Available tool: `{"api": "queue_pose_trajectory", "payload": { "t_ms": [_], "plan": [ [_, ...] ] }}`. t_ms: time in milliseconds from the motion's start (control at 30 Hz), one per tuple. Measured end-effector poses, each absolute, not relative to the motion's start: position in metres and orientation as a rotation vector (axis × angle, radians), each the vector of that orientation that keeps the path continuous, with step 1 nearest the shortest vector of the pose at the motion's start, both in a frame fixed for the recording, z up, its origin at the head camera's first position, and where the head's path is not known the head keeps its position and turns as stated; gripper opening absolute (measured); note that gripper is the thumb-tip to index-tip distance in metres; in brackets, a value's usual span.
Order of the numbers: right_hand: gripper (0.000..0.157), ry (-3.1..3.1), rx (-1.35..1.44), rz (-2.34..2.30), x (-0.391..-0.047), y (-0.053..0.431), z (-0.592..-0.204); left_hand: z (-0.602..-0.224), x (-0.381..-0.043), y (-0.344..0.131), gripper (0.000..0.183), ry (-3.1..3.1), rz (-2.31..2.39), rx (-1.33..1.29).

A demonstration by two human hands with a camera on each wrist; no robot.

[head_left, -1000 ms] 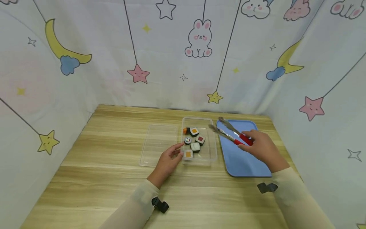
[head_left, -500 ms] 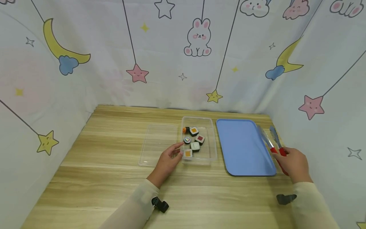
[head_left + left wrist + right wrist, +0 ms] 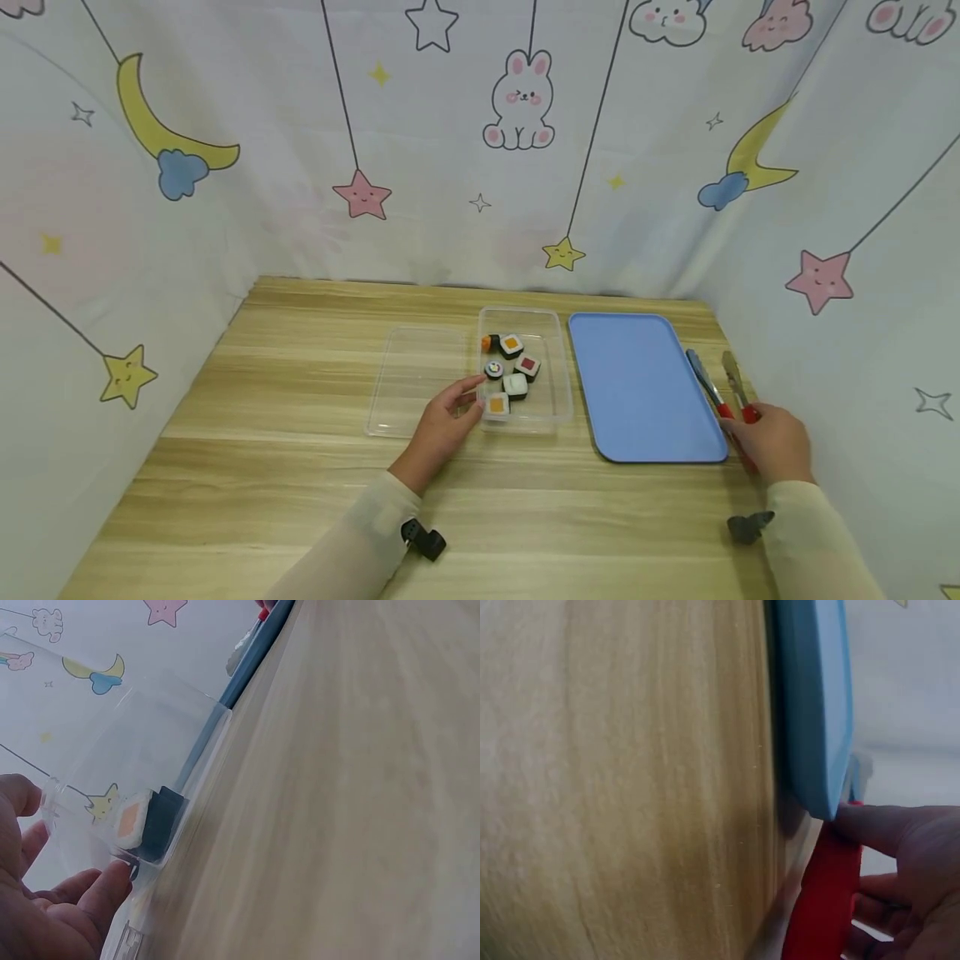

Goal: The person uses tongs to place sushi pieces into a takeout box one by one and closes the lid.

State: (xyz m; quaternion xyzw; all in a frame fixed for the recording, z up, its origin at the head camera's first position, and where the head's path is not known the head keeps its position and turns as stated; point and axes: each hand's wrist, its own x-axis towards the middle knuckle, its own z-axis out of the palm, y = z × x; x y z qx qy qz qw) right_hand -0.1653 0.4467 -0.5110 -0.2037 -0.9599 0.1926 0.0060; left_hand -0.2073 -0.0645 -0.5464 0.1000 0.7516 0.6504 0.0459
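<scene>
My left hand touches the left side of a clear plastic container, its fingertips at the rim and wall. In the container sit several sushi pieces, among them a white-topped one, a red-centred one and an orange-centred one; the left wrist view shows one orange-centred sushi piece through the wall. My right hand holds metal tongs by their red handle, low at the table's right side. The tongs' tips are spread apart, with nothing between them.
A blue tray lies between the container and the tongs. Left of the container lies a clear flat lid, partly behind my left hand. A patterned white curtain borders the wooden table at the back and sides.
My right hand has carried the tongs from over the tray to the right, then lowered them beside the tray's right edge. My left hand has stayed at the container.
</scene>
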Motion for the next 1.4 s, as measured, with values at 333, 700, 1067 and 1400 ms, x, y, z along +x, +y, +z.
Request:
{"api": "queue_pose_trajectory", "payload": {
  "t_ms": [333, 700, 1067, 1400],
  "plan": [
    [0.082, -3.013, -0.625, 0.588, -0.166, 0.447, -0.512, -0.546, -0.206, -0.063, 0.048, 2.306, 1.993, 0.317],
    [0.061, -2.702, -0.117, 0.771, -0.179, 0.332, -0.458, -0.533, -0.217, -0.113, 0.055, 2.556, 2.032, 0.201],
    [0.056, -2.489, 0.307, 2.367, -0.192, 0.122, -0.441, -0.545, -0.237, -0.163, 0.061, 2.835, 1.705, -0.013],
    [0.083, -2.750, -0.089, 2.220, -0.210, 0.028, -0.475, -0.550, -0.240, -0.163, 0.066, 2.751, 1.625, -0.037]
  ]
}}
